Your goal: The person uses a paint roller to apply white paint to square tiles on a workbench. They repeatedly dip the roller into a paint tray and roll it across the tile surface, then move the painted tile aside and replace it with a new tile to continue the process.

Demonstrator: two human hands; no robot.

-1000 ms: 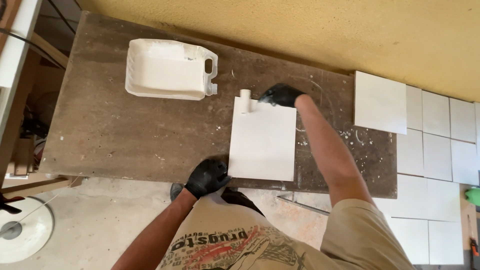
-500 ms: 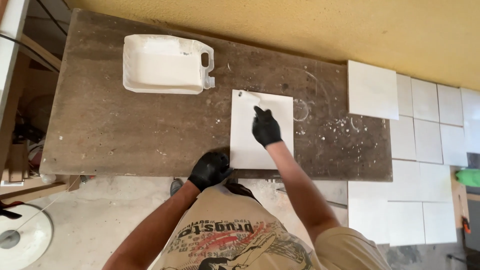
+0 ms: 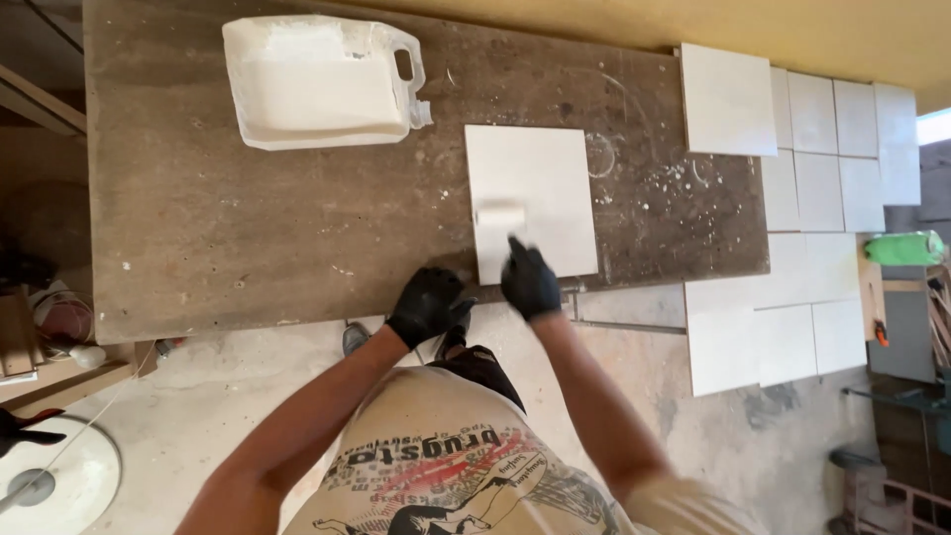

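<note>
A white square tile [image 3: 540,188] lies flat on the brown worktable [image 3: 248,238]. My right hand [image 3: 530,280], in a black glove, grips a small paint roller whose white head [image 3: 498,217] rests on the tile's near left part. My left hand [image 3: 426,305], also gloved in black, presses on the table's front edge just left of the tile's near corner. A white cut-open jug used as a paint tray [image 3: 317,84] sits on the table at the far left of the tile.
White tiles [image 3: 822,198] cover the floor to the right, one [image 3: 728,99] overlapping the table's right end. A green roll [image 3: 906,248] lies at the far right. A white round object [image 3: 50,481] and clutter sit at the lower left.
My right hand has drawn the roller from the tile's far edge back toward me, down to the near edge. The left hand stays at the table's front edge.
</note>
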